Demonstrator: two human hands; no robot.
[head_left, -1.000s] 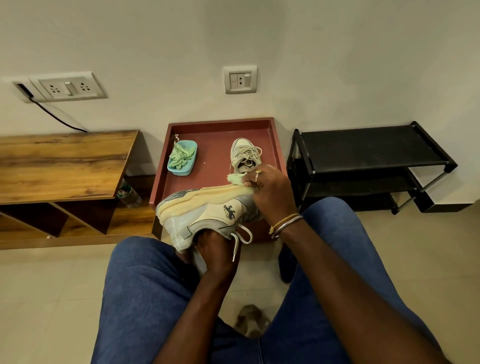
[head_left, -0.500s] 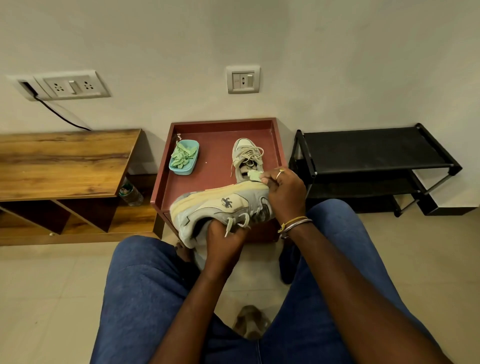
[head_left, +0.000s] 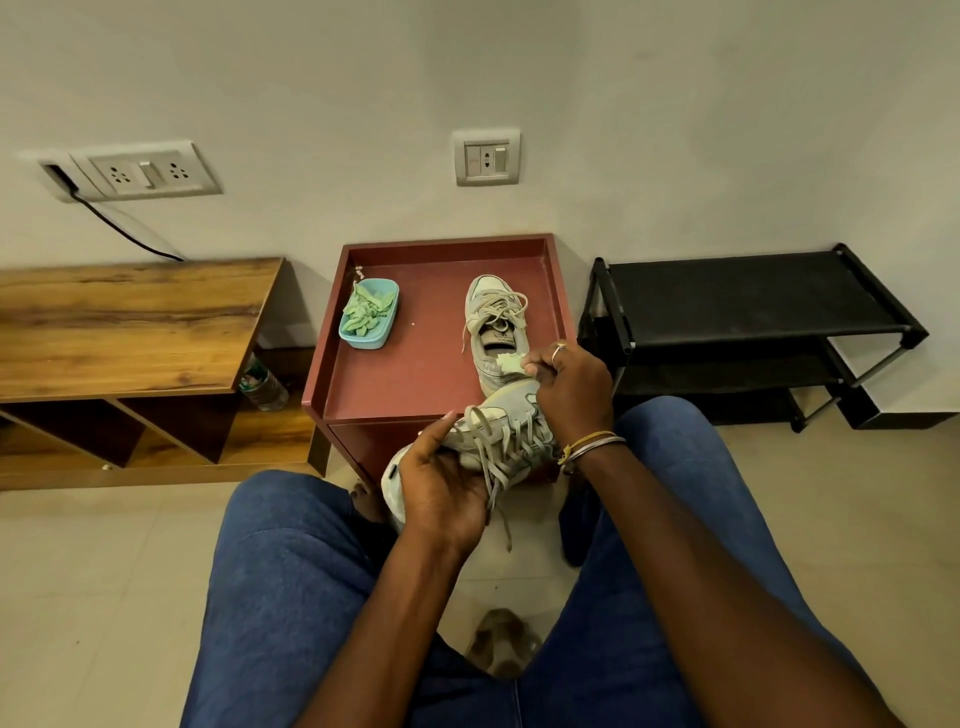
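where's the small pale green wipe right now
In the head view, centre-right, the small pale green wipe is pinched in the right hand, just above the held grey lace-up sneaker and over the dark red tray table.

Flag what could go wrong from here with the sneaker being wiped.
1. The held sneaker hangs in front of the red table, gripped mainly by the left hand at its heel end; it might slip to the floor.
2. Its loose laces dangle below and could snag fingers.
3. The right hand pinches a small green wipe right beside the second sneaker; a stroke may knock it.
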